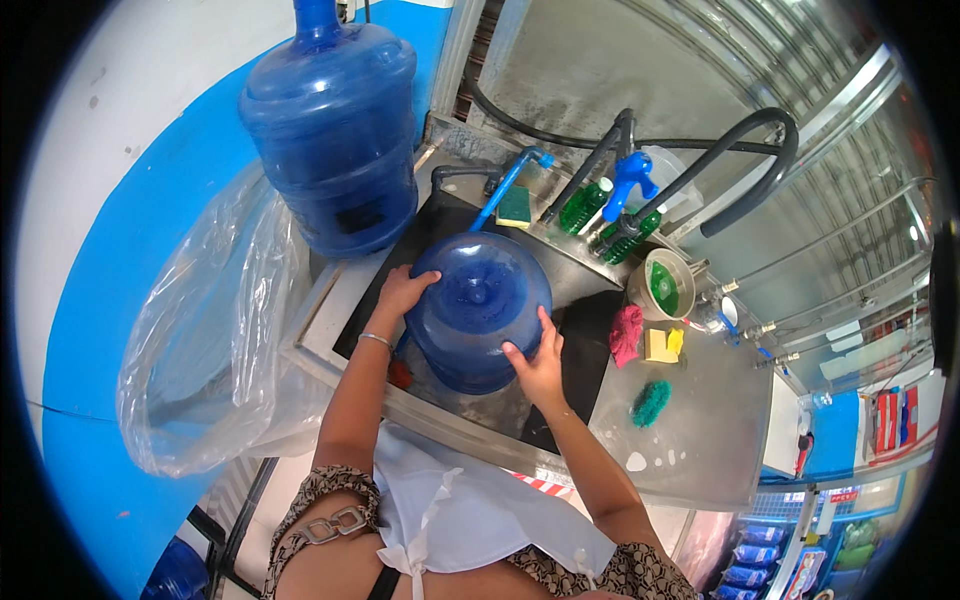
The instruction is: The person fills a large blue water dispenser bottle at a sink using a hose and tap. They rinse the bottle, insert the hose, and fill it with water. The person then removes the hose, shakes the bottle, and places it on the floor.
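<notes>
A large blue plastic water jug (478, 300) stands in the dark-bottomed part of a metal sink, its round, dimpled end facing up. My left hand (405, 290) clasps its left side, with the thumb over the upper edge. On the right side, my right hand (540, 365) presses against the jug, thumb and fingers spread around the curve. The undersides of the fingers are partly hidden. Just behind the jug, a light-blue pipe (505, 190) slants down toward it. A green-and-yellow sponge (513, 208) lies beside that pipe.
Another blue jug (335, 150) stands at the back left, above a clear plastic bag (225, 350). Green bottles (583, 208), a blue-handled spray gun (630, 182) and black hoses line the back. A tub of green liquid (660, 283), pink cloth (627, 335), yellow sponge (660, 346) and green scrubber (651, 403) sit right.
</notes>
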`<state>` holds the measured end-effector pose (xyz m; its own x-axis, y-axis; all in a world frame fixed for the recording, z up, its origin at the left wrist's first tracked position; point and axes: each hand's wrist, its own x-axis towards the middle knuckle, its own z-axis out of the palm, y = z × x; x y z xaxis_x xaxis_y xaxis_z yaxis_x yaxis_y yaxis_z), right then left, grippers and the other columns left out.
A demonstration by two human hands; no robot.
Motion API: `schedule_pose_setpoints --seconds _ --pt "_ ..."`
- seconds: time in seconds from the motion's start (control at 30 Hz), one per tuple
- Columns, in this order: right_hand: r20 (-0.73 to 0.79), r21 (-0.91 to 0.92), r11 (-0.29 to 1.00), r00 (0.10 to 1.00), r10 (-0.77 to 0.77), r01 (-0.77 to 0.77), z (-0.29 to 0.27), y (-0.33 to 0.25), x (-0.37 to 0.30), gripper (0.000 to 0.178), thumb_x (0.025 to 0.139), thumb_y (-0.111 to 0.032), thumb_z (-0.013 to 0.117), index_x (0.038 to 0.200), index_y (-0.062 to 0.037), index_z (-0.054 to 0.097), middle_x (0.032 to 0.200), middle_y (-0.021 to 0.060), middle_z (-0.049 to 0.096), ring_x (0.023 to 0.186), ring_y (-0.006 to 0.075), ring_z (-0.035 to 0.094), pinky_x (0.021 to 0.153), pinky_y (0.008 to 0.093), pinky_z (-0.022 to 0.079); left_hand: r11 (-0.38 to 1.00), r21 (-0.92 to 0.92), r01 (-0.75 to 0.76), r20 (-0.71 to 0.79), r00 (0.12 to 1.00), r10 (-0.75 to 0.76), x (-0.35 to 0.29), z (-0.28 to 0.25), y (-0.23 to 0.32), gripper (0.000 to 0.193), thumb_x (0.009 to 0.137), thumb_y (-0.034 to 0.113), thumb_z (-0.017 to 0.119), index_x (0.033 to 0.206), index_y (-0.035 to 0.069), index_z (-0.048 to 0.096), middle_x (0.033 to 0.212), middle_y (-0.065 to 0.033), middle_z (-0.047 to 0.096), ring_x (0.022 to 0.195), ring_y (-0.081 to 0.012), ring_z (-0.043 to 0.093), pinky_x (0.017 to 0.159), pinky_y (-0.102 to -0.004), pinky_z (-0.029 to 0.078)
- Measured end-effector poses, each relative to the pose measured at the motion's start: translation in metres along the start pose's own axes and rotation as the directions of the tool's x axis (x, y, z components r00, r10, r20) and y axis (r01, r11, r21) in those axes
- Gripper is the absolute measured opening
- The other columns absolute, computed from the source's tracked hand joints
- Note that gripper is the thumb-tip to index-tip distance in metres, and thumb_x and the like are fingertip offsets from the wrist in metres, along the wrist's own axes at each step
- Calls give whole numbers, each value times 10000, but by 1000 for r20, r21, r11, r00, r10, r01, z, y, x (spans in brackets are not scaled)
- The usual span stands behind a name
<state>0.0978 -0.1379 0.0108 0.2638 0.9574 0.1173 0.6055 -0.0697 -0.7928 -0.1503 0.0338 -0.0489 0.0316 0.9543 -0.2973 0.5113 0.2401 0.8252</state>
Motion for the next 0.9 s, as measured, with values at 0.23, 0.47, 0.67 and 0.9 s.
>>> schedule_pose_setpoints --seconds 0.23,0.47,0.67,0.9 --pt "-62 -312 937 987 145 -157 -47 11 63 800 903 -601 585 1552 -227 304 1172 327 521 1107 449 559 994 481 443 997 -67 -29 436 898 56 -84 11 31 997 739 673 690 1267 -150 494 1210 -345 591 1165 -393 604 982 -431 473" --pt "112 -357 934 993 32 10 -13 -11 65 1035 776 -468 791 1573 -172 203 1279 349 431 1179 528 489 1045 509 413 988 -4 -152 240 959 148 -65 -20 17 919 763 555 730 1368 -69 433 1302 -302 561 1211 -407 573 1027 -425 454" --pt "301 -445 896 943 140 9 -16 -4 84 1031 786 -533 759 1566 -132 217 1280 360 422 1221 502 492 1064 470 410 981 178 -74 95 994 57 -54 -19 15 1018 742 623 747 1368 -97 391 1265 -312 575 1217 -428 559 1047 -442 432" --pt "-11 -749 628 952 306 -210 -26 8 130 793 883 -724 481 1551 -353 269 1409 319 441 1299 463 465 1012 619 398 935 -148 -321 575 742 346 -83 -5 22 674 851 443 686 1269 -57 513 1085 -256 670 1067 -381 644 928 -454 501"
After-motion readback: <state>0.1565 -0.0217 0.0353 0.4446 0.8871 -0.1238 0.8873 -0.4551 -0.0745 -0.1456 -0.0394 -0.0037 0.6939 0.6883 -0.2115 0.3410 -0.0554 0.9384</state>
